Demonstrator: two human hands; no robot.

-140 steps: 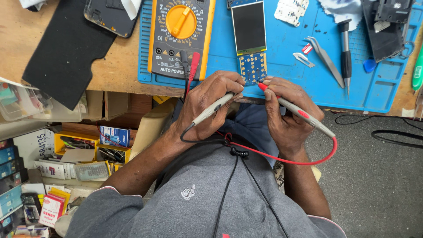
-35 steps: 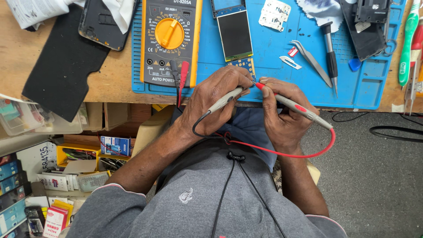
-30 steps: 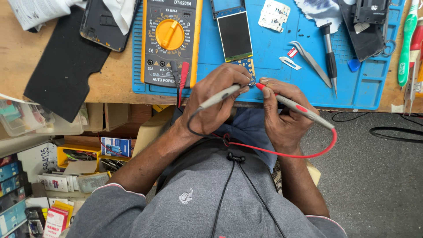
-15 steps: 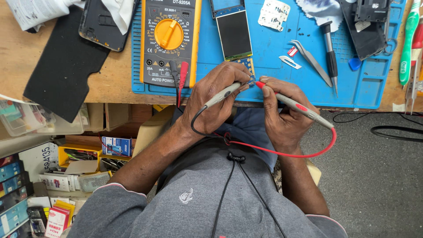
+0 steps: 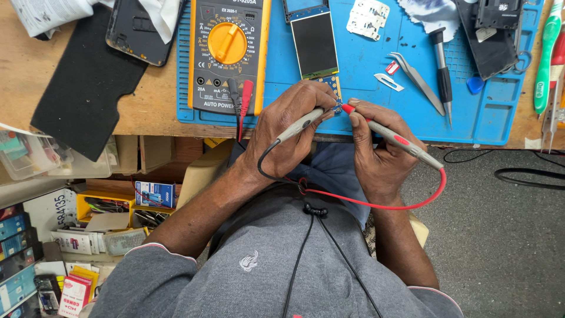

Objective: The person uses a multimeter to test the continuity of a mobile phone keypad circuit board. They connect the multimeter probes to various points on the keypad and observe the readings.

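Note:
My left hand (image 5: 288, 126) grips a grey probe with a black lead (image 5: 300, 125). My right hand (image 5: 376, 150) grips a grey probe with a red tip and red lead (image 5: 400, 141). Both tips meet at the lower edge of a small display module (image 5: 316, 50), on its little circuit board, which lies on the blue work mat (image 5: 365, 70). The leads run to a yellow and grey multimeter (image 5: 228, 53) at the mat's left end.
On the mat lie tweezers (image 5: 416, 73), a screwdriver (image 5: 441, 73), a small white board (image 5: 368, 17) and a dark phone part (image 5: 491, 32). A black foam pad (image 5: 82, 88) and a phone back (image 5: 138, 29) rest on the wooden bench. Boxes fill the shelves at lower left (image 5: 70, 235).
The view has shifted slightly. Both hands have stayed at the board's lower edge, with the probe tips making only small adjustments.

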